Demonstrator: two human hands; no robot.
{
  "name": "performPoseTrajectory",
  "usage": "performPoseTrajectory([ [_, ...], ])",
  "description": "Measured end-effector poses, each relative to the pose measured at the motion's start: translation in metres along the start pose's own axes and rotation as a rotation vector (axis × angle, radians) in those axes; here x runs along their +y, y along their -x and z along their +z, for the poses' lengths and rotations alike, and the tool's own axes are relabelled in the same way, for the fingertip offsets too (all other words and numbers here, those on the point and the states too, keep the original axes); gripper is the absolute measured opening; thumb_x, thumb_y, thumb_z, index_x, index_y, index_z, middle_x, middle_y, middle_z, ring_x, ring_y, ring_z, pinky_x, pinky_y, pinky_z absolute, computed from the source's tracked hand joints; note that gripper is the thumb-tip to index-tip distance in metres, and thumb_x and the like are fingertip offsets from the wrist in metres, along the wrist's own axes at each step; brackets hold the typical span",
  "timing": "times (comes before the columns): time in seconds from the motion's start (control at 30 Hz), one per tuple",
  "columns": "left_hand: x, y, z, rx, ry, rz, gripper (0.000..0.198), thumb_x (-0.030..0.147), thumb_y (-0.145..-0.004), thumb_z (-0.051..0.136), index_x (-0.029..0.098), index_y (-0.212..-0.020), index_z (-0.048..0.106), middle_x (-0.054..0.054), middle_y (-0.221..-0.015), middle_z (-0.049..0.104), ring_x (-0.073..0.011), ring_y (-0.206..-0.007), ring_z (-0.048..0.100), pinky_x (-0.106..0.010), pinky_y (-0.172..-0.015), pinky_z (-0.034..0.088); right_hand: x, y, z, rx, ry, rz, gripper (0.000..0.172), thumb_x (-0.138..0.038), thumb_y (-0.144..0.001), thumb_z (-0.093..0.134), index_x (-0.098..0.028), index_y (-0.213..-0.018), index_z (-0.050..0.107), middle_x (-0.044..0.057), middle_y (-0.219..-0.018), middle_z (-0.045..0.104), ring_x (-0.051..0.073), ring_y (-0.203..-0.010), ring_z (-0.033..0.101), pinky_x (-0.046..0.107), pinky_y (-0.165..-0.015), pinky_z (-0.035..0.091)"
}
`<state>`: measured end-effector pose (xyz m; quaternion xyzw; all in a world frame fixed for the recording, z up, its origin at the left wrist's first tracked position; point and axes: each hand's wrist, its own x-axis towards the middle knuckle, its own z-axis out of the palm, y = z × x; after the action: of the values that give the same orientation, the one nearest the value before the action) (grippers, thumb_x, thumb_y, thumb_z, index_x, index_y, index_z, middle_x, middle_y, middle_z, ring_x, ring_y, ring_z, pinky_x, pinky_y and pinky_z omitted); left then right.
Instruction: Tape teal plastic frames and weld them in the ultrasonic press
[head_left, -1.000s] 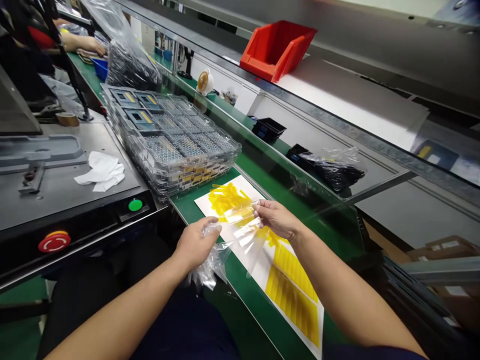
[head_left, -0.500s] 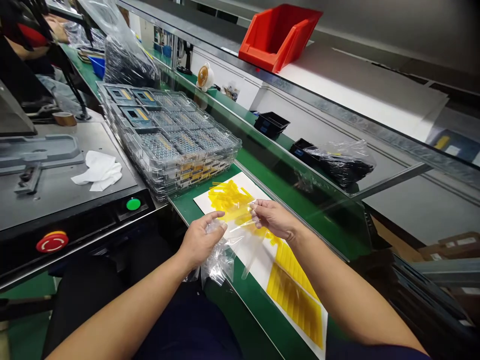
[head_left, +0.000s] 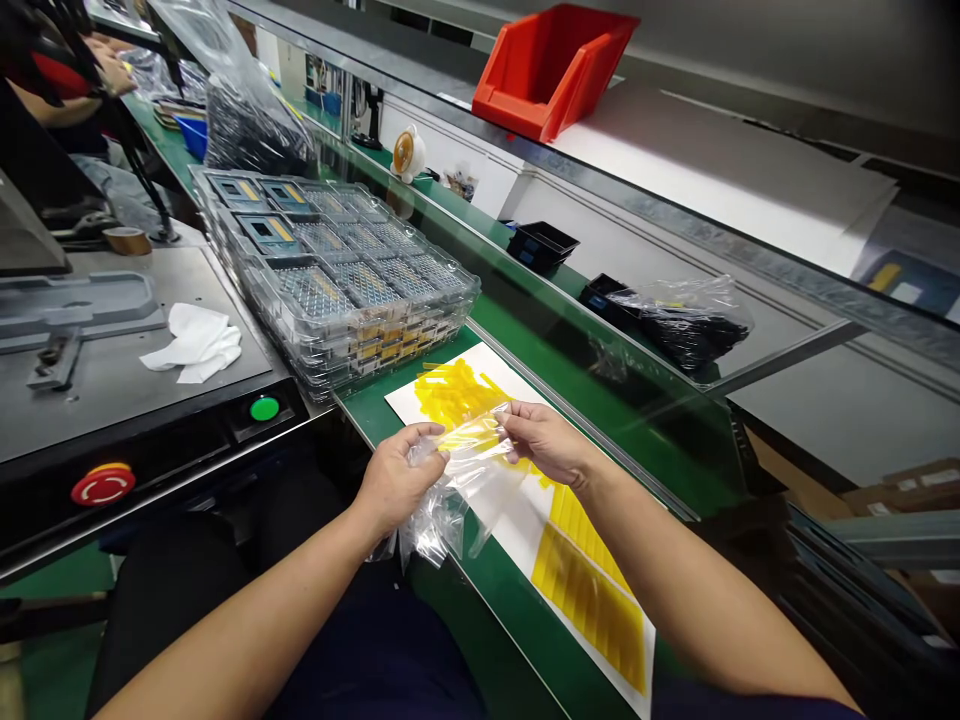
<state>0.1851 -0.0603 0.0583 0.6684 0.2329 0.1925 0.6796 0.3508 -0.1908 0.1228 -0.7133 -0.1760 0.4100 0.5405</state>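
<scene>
A clear plastic bag point(head_left: 474, 440) stretches between my two hands over a white sheet point(head_left: 504, 522). My left hand point(head_left: 401, 475) is closed on its crumpled end, thumb and forefinger pinching, and loose film hangs below. With its fingertips, my right hand point(head_left: 544, 437) grips the bag's other end. Just beyond the bag lies a loose pile of yellow strips point(head_left: 454, 388), partly hidden by the film. Nearer to me on the same sheet, yellow strips in neat rows point(head_left: 589, 610) lie flat, partly behind my right forearm.
Stacked clear trays point(head_left: 352, 270) stand left of the sheet. A machine panel with a red emergency button point(head_left: 103, 484) and a green button point(head_left: 264, 409) is at left. An orange bin point(head_left: 551, 75) sits on the overhead shelf. Black bins point(head_left: 541, 246) stand behind. Another person's hand point(head_left: 111, 70) shows far left.
The film between my hands is now bunched and drawn together more than before. Both hands keep their hold, nearly in place. The view has shifted slightly.
</scene>
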Motion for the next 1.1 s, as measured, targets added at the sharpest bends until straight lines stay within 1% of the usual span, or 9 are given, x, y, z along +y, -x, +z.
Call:
performPoseTrajectory([
  [0.07, 0.0, 0.0, -0.001, 0.002, -0.023, -0.003, 0.038, 0.037, -0.072, 0.066, 0.018, -0.105, 0.068, -0.005, -0.097, 0.067, -0.0184, -0.085, 0.059, -0.03, -0.081, 0.044, -0.001, 0.001, 0.001, 0.009, 0.002, 0.001, 0.033, -0.038, -0.065, 0.078, -0.015, -0.067, 0.054, -0.003, -0.057, 0.053, 0.004, -0.045, 0.045, 0.015, -0.039, 0.042],
  [0.2, -0.006, 0.001, -0.004, -0.018, 0.047, -0.004, 0.044, 0.043, -0.072, 0.067, 0.018, -0.109, 0.066, -0.005, -0.095, 0.066, -0.0176, -0.081, 0.059, -0.028, -0.075, 0.045, -0.001, 0.001, 0.0, 0.011, -0.025, 0.001, 0.03, -0.035, -0.068, 0.076, -0.015, -0.066, 0.053, -0.003, -0.054, 0.051, 0.005, -0.044, 0.043, 0.015, -0.038, 0.041],
  [0.33, -0.011, 0.002, -0.007, -0.055, 0.072, 0.009, 0.046, 0.043, -0.073, 0.068, 0.018, -0.111, 0.064, -0.004, -0.09, 0.064, -0.0158, -0.076, 0.057, -0.027, -0.072, 0.045, 0.001, -0.002, -0.004, 0.008, -0.07, 0.011, 0.028, -0.032, -0.068, 0.075, -0.015, -0.066, 0.052, -0.003, -0.054, 0.05, 0.005, -0.044, 0.043, 0.015, -0.039, 0.041],
  [0.4, -0.012, 0.002, -0.007, -0.068, 0.073, 0.002, 0.046, 0.044, -0.073, 0.068, 0.018, -0.111, 0.063, -0.003, -0.086, 0.064, -0.0152, -0.073, 0.056, -0.027, -0.07, 0.045, 0.002, -0.003, -0.005, 0.008, -0.076, 0.016, 0.028, -0.031, -0.068, 0.075, -0.015, -0.066, 0.052, -0.003, -0.054, 0.051, 0.004, -0.044, 0.043, 0.015, -0.039, 0.041],
  [0.5, -0.014, 0.002, -0.005, -0.054, 0.081, -0.007, 0.044, 0.045, -0.073, 0.068, 0.018, -0.107, 0.064, -0.003, -0.085, 0.064, -0.0147, -0.072, 0.055, -0.026, -0.067, 0.045, 0.002, -0.002, -0.004, 0.003, -0.071, 0.013, 0.028, -0.032, -0.069, 0.074, -0.015, -0.066, 0.052, -0.003, -0.054, 0.051, 0.004, -0.043, 0.043, 0.016, -0.039, 0.04],
  [0.67, -0.015, 0.001, -0.003, -0.05, 0.096, -0.003, 0.041, 0.046, -0.073, 0.068, 0.019, -0.104, 0.064, -0.002, -0.085, 0.064, -0.0147, -0.072, 0.056, -0.026, -0.068, 0.046, 0.001, 0.002, -0.002, 0.004, -0.059, 0.008, 0.03, -0.033, -0.069, 0.075, -0.015, -0.067, 0.052, -0.004, -0.054, 0.051, 0.004, -0.044, 0.043, 0.016, -0.04, 0.041],
  [0.87, -0.014, 0.003, -0.003, -0.043, 0.12, 0.002, 0.038, 0.044, -0.072, 0.068, 0.019, -0.1, 0.066, -0.003, -0.087, 0.066, -0.0163, -0.076, 0.058, -0.027, -0.073, 0.046, 0.001, 0.003, -0.001, -0.026, -0.051, 0.009, 0.032, -0.037, -0.069, 0.076, -0.016, -0.066, 0.052, -0.004, -0.052, 0.05, 0.004, -0.043, 0.043, 0.015, -0.04, 0.041],
  [1.1, -0.014, 0.002, -0.004, -0.046, 0.12, 0.012, 0.038, 0.043, -0.073, 0.068, 0.017, -0.1, 0.066, -0.005, -0.088, 0.067, -0.0165, -0.076, 0.058, -0.027, -0.071, 0.047, 0.001, 0.003, -0.001, -0.023, -0.058, 0.007, 0.03, -0.036, -0.069, 0.075, -0.016, -0.066, 0.053, -0.003, -0.052, 0.051, 0.004, -0.042, 0.043, 0.016, -0.041, 0.041],
])
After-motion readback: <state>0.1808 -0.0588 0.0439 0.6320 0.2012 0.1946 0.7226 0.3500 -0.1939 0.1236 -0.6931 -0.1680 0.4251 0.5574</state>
